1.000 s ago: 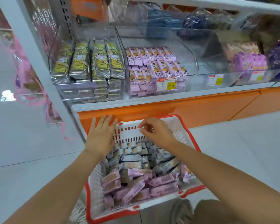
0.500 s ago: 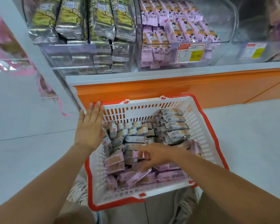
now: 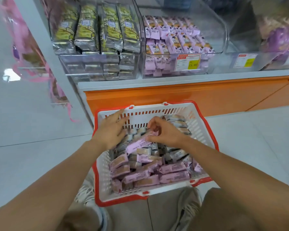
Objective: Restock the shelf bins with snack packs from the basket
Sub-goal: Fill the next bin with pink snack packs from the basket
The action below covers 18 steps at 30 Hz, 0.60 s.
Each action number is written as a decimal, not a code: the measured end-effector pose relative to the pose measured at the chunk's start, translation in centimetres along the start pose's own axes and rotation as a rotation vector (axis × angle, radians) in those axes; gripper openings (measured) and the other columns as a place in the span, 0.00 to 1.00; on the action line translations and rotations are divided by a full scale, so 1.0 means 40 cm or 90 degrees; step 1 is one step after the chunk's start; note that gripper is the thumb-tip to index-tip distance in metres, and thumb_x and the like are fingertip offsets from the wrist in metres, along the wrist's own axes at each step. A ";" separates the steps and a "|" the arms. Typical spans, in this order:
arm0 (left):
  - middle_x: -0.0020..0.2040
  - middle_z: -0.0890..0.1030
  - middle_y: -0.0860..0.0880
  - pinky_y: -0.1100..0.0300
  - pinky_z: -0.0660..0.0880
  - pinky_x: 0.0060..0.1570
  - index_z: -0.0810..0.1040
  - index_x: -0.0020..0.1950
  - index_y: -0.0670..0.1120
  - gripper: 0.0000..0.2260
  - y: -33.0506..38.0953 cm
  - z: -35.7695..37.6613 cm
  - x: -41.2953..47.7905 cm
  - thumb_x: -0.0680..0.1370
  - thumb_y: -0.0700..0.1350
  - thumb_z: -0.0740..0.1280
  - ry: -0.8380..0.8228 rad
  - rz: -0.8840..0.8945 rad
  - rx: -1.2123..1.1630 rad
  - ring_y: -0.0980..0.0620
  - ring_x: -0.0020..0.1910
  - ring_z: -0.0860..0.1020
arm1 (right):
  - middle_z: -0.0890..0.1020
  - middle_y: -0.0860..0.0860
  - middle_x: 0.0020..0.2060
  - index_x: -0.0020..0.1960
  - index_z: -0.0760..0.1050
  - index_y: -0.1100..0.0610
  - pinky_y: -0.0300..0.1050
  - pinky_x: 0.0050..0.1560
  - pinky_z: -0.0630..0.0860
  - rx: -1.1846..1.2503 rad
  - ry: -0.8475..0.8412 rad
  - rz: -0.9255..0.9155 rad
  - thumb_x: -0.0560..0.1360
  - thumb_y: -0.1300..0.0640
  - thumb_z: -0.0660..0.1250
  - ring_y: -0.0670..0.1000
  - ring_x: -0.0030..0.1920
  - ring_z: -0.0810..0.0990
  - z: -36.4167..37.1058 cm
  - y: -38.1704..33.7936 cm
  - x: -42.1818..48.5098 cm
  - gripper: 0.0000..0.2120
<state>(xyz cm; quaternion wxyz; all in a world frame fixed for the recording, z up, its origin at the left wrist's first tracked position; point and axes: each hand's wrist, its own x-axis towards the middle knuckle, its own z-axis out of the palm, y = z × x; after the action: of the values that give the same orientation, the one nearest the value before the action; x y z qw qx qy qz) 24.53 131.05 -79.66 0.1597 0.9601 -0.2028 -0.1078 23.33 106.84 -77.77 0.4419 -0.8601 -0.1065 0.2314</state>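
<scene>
snack pack [image 3: 139, 144] between both hands [image 3: 110, 130] [image 3: 166, 135]

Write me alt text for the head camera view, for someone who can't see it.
A person's right hand pinches a pink snack pack over a white, red-rimmed basket of heaped packs on the floor, while the left hand, fingers straight, is at its far wall. Behind, clear shelf bins hold silver-and-yellow packs and pink packs.

Bare forearms [image 3: 57, 172], khaki-brown trousers [image 3: 244, 212] at the knees, grey-and-white patterned shoes [image 3: 188, 202].
</scene>
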 end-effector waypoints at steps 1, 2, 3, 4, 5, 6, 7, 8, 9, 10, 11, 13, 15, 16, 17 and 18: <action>0.80 0.55 0.47 0.54 0.52 0.75 0.61 0.79 0.48 0.23 0.024 -0.010 -0.001 0.84 0.49 0.58 -0.015 0.030 -0.041 0.46 0.78 0.56 | 0.74 0.52 0.44 0.52 0.70 0.52 0.41 0.43 0.72 0.018 0.026 -0.013 0.72 0.57 0.74 0.50 0.42 0.74 -0.012 -0.019 -0.005 0.15; 0.79 0.61 0.48 0.57 0.55 0.73 0.63 0.78 0.48 0.22 0.049 -0.022 -0.003 0.84 0.49 0.57 -0.026 0.054 -0.084 0.47 0.77 0.60 | 0.73 0.51 0.43 0.52 0.69 0.52 0.39 0.41 0.71 0.034 0.052 -0.029 0.72 0.59 0.74 0.48 0.41 0.72 -0.025 -0.038 -0.010 0.16; 0.76 0.66 0.48 0.60 0.58 0.69 0.65 0.77 0.49 0.21 0.070 -0.031 -0.004 0.84 0.52 0.57 -0.034 0.072 -0.127 0.49 0.74 0.64 | 0.73 0.50 0.43 0.53 0.69 0.53 0.39 0.41 0.70 0.045 0.081 -0.046 0.72 0.60 0.74 0.47 0.40 0.72 -0.037 -0.057 -0.016 0.16; 0.72 0.70 0.49 0.61 0.61 0.66 0.67 0.76 0.49 0.22 0.093 -0.043 -0.007 0.84 0.56 0.55 -0.034 0.088 -0.167 0.50 0.71 0.68 | 0.73 0.50 0.43 0.53 0.69 0.53 0.40 0.40 0.70 0.050 0.111 -0.060 0.71 0.60 0.75 0.46 0.38 0.71 -0.048 -0.074 -0.023 0.17; 0.69 0.73 0.49 0.60 0.64 0.64 0.68 0.76 0.50 0.25 0.115 -0.054 -0.010 0.82 0.60 0.54 -0.019 0.097 -0.211 0.50 0.68 0.70 | 0.74 0.50 0.42 0.54 0.69 0.53 0.40 0.39 0.71 0.057 0.139 -0.071 0.71 0.60 0.75 0.44 0.37 0.71 -0.060 -0.091 -0.032 0.18; 0.67 0.75 0.50 0.57 0.67 0.63 0.69 0.75 0.51 0.27 0.134 -0.064 -0.014 0.81 0.64 0.54 0.003 0.103 -0.255 0.51 0.65 0.73 | 0.75 0.50 0.42 0.55 0.69 0.54 0.39 0.38 0.71 0.070 0.167 -0.084 0.71 0.59 0.75 0.43 0.35 0.72 -0.071 -0.107 -0.043 0.19; 0.65 0.77 0.52 0.55 0.70 0.62 0.71 0.73 0.52 0.27 0.150 -0.074 -0.015 0.80 0.65 0.54 0.032 0.108 -0.297 0.53 0.62 0.74 | 0.76 0.50 0.41 0.56 0.68 0.54 0.38 0.38 0.71 0.088 0.191 -0.097 0.71 0.57 0.76 0.42 0.35 0.72 -0.081 -0.123 -0.056 0.20; 0.62 0.79 0.53 0.55 0.72 0.60 0.73 0.71 0.52 0.24 0.162 -0.084 -0.015 0.81 0.63 0.56 0.060 0.104 -0.336 0.54 0.60 0.75 | 0.77 0.50 0.41 0.58 0.68 0.54 0.38 0.39 0.72 0.110 0.213 -0.110 0.71 0.56 0.76 0.43 0.36 0.73 -0.090 -0.138 -0.069 0.21; 0.59 0.80 0.53 0.55 0.72 0.57 0.74 0.69 0.52 0.20 0.174 -0.095 -0.014 0.82 0.60 0.57 0.078 0.090 -0.370 0.55 0.57 0.76 | 0.78 0.49 0.41 0.60 0.68 0.54 0.39 0.40 0.73 0.134 0.232 -0.120 0.71 0.55 0.76 0.44 0.37 0.74 -0.097 -0.149 -0.082 0.23; 0.56 0.80 0.53 0.54 0.73 0.54 0.75 0.66 0.52 0.15 0.184 -0.104 -0.012 0.83 0.56 0.58 0.092 0.076 -0.406 0.55 0.53 0.77 | 0.79 0.48 0.42 0.61 0.67 0.54 0.40 0.42 0.75 0.157 0.246 -0.130 0.72 0.56 0.75 0.45 0.39 0.75 -0.103 -0.158 -0.093 0.24; 0.53 0.80 0.52 0.52 0.73 0.51 0.75 0.62 0.52 0.11 0.193 -0.113 -0.010 0.84 0.53 0.59 0.106 0.062 -0.453 0.54 0.50 0.77 | 0.80 0.49 0.45 0.62 0.67 0.53 0.43 0.44 0.75 0.172 0.255 -0.140 0.72 0.56 0.75 0.46 0.41 0.77 -0.107 -0.163 -0.104 0.24; 0.51 0.80 0.51 0.51 0.72 0.53 0.75 0.60 0.49 0.09 0.215 -0.129 -0.009 0.85 0.49 0.58 0.128 0.040 -0.549 0.54 0.49 0.76 | 0.80 0.51 0.49 0.59 0.67 0.50 0.46 0.47 0.75 0.166 0.254 -0.144 0.71 0.57 0.76 0.48 0.44 0.77 -0.108 -0.163 -0.119 0.23; 0.56 0.80 0.51 0.57 0.71 0.58 0.74 0.63 0.48 0.10 0.240 -0.146 -0.006 0.85 0.47 0.57 0.134 0.031 -0.600 0.54 0.55 0.76 | 0.80 0.52 0.49 0.57 0.67 0.48 0.48 0.49 0.75 0.140 0.238 -0.142 0.71 0.58 0.76 0.49 0.45 0.77 -0.103 -0.163 -0.134 0.22; 0.58 0.79 0.50 0.60 0.70 0.59 0.73 0.64 0.48 0.10 0.256 -0.154 -0.006 0.85 0.47 0.57 0.133 0.034 -0.607 0.53 0.57 0.75 | 0.79 0.51 0.48 0.56 0.67 0.50 0.47 0.48 0.75 0.134 0.235 -0.146 0.72 0.59 0.75 0.49 0.45 0.77 -0.100 -0.163 -0.143 0.21; 0.60 0.79 0.48 0.63 0.69 0.59 0.72 0.64 0.48 0.10 0.268 -0.162 -0.005 0.85 0.46 0.56 0.128 0.039 -0.611 0.52 0.58 0.75 | 0.79 0.50 0.46 0.56 0.68 0.52 0.46 0.47 0.75 0.134 0.238 -0.150 0.72 0.60 0.75 0.49 0.44 0.78 -0.097 -0.164 -0.148 0.20; 0.60 0.78 0.49 0.67 0.69 0.58 0.71 0.65 0.48 0.10 0.280 -0.169 -0.007 0.85 0.46 0.56 0.122 0.045 -0.617 0.53 0.59 0.75 | 0.79 0.48 0.45 0.56 0.68 0.54 0.43 0.46 0.75 0.138 0.248 -0.153 0.73 0.61 0.74 0.48 0.43 0.78 -0.098 -0.168 -0.154 0.18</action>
<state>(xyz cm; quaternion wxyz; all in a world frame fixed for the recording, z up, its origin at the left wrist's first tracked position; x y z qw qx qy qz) 22.17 123.25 -69.43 0.6092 0.7737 -0.1460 -0.0951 20.05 105.62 -68.51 0.5683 -0.8171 -0.0953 0.0169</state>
